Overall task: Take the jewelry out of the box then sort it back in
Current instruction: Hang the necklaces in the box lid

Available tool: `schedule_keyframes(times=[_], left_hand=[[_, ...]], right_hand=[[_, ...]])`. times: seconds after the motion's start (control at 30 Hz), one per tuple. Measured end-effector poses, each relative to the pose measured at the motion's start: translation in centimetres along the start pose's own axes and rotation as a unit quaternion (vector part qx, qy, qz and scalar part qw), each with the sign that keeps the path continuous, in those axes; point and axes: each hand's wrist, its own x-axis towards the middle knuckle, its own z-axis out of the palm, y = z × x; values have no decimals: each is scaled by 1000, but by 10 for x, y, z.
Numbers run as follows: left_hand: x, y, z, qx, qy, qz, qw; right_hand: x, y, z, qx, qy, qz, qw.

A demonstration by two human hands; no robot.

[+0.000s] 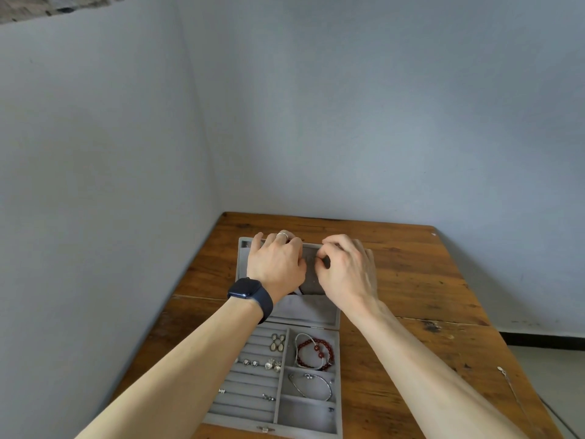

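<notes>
Jewelry box (240,426): bracelets (315,351), earrings (278,342) sit sorted in compartments.
Left hand (275,264): flat, fingers straight, steadying lid (311,307).
Right hand (345,270): fingers curled, pinching at lid pocket; what it holds, cannot tell.

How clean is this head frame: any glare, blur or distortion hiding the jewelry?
Head view: soft, even light, no glare, only faint shadows; the wide-angle lens bends the wall corner; the red bead bracelet and silver bangle in the jewelry box read sharp, the small earrings too tiny for detail; the left hand and right hand cover the lid.
</notes>
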Motion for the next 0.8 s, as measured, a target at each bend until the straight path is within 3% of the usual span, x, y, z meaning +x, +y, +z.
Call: schedule_keyframes(times=[0.43, 0.8], left_hand=[[-7, -10, -6, -23, -35, 51, 998], [-6, -6, -7, 4, 6, 44, 999]], right_hand=[[-15, 11, -11, 18, -88, -76, 993], [-23, 11, -15, 38, -68, -61, 995]])
